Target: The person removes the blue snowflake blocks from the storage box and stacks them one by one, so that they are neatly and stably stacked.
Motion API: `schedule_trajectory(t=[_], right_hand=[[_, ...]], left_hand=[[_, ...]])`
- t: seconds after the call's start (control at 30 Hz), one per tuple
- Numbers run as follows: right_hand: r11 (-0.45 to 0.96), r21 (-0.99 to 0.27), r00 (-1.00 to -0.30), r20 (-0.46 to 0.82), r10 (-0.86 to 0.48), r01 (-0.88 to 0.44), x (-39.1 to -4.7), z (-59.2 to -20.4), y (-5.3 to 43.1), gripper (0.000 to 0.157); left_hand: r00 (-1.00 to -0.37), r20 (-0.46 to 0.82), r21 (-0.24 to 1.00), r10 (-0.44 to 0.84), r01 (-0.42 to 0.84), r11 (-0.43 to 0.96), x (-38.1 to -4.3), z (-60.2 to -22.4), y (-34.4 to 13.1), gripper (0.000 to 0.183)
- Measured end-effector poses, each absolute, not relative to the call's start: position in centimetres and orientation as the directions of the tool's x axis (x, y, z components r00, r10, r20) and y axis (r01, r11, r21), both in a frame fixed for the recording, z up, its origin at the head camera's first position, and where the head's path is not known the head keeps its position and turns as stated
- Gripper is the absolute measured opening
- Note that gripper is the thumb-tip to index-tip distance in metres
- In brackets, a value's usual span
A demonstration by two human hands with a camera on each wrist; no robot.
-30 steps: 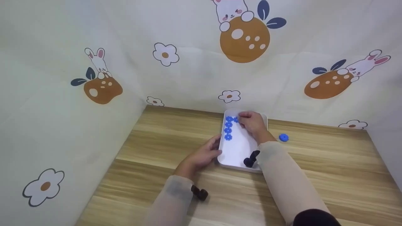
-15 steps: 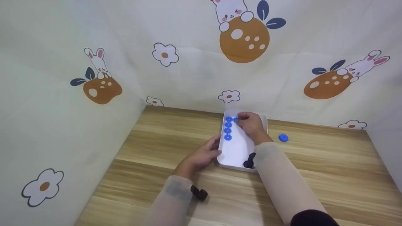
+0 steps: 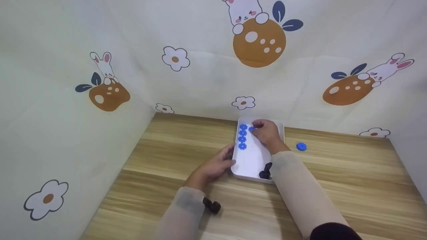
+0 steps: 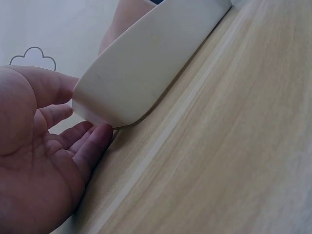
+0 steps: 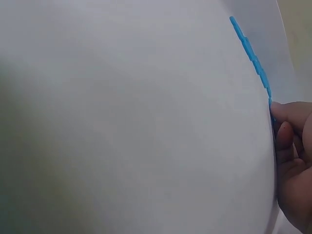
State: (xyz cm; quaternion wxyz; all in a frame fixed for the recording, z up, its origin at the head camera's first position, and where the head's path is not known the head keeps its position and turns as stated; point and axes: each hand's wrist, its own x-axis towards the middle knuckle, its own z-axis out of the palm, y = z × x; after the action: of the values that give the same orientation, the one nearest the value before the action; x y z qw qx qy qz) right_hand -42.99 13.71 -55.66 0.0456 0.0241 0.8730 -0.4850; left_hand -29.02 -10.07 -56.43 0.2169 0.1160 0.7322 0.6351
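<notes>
A white rectangular tray lies on the table, with several small blue flower-shaped pieces lined up in a column along its left side. Over the tray's far end, my right hand pinches another blue flower-shaped piece between thumb and fingers, just right of the column's top. In the right wrist view the blue pieces appear edge-on, leading to the fingertips. My left hand holds the tray by its left side; the left wrist view shows thumb and bent fingers against the tray's outer wall at a corner.
One more blue flower-shaped piece lies on the wooden table, right of the tray. A cream cloth printed with rabbits and flowers rises behind the table and at both sides. Black wrist-worn devices stick out from both sleeves.
The pinched piece has shifted slightly and a small gap now shows between it and the column. My right forearm has swung a little to the left. The left hand stays in place.
</notes>
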Motion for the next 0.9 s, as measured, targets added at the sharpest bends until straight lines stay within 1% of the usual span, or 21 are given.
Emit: schedule_trajectory(t=[0.13, 0.4, 0.53, 0.77, 0.9], right_hand=[[0.561, -0.826, -0.996, -0.083, -0.016, 0.06, -42.89, -55.49, 13.63, 0.037], [0.604, -0.794, -0.994, -0.103, -0.022, 0.069, -42.63, -55.29, 13.51, 0.035], [0.612, -0.789, -0.996, -0.083, -0.027, 0.049, -42.49, -55.09, 13.7, 0.033], [0.604, -0.796, -0.997, -0.072, -0.042, 0.032, -42.51, -55.0, 13.96, 0.032], [0.553, -0.831, -0.995, -0.091, -0.034, 0.057, -42.71, -54.96, 14.08, 0.035]], left_hand=[[-0.881, -0.173, 0.979, 0.439, -0.106, 0.174, -29.02, -56.43, -10.0, 0.073], [-0.882, -0.186, 0.975, 0.434, -0.109, 0.195, -28.97, -56.51, -10.01, 0.073], [-0.882, -0.184, 0.975, 0.433, -0.108, 0.193, -28.98, -56.41, -10.01, 0.073], [-0.877, -0.161, 0.984, 0.452, -0.109, 0.139, -28.87, -56.26, -9.93, 0.073], [-0.874, -0.157, 0.986, 0.46, -0.113, 0.123, -28.86, -56.22, -9.85, 0.074]])
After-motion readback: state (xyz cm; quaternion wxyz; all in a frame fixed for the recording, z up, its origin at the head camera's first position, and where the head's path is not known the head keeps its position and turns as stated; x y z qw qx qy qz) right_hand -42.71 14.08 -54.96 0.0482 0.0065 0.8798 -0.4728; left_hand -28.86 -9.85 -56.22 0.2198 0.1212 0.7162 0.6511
